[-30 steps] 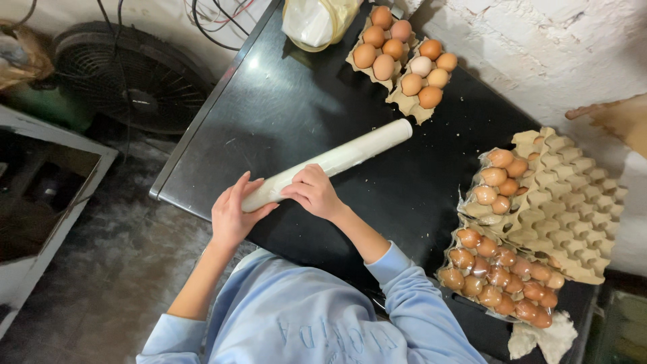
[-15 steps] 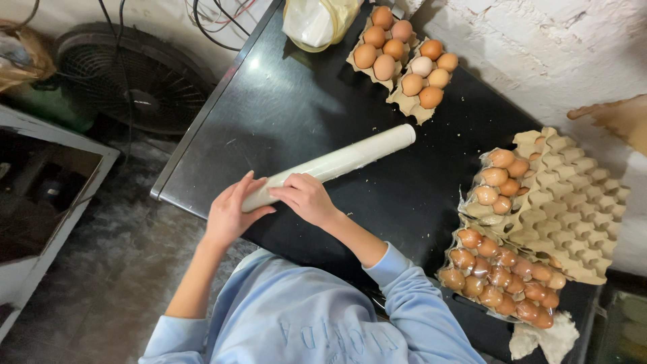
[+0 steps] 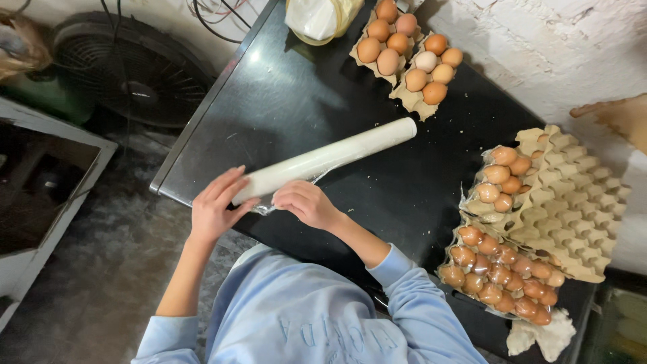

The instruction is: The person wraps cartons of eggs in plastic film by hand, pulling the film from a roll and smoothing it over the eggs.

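A long white roll of cling film (image 3: 330, 159) lies slantwise on the black table (image 3: 290, 101). My left hand (image 3: 216, 205) presses flat against the roll's near end, fingers spread. Beside it, my right hand (image 3: 304, 202) pinches the loose edge of clear film (image 3: 269, 205) pulled a little way off the roll. Both sleeves are light blue.
Two small cartons of brown eggs (image 3: 404, 50) sit at the table's far side beside a bagged container (image 3: 317, 17). At the right lie stacked egg trays (image 3: 566, 202) and a wrapped tray of eggs (image 3: 502, 269). A fan (image 3: 128, 74) stands on the floor at left.
The roll has slid slightly toward me. My right hand has drawn back and pulled a short strip of film off the roll; my left hand has stayed on the roll's end.
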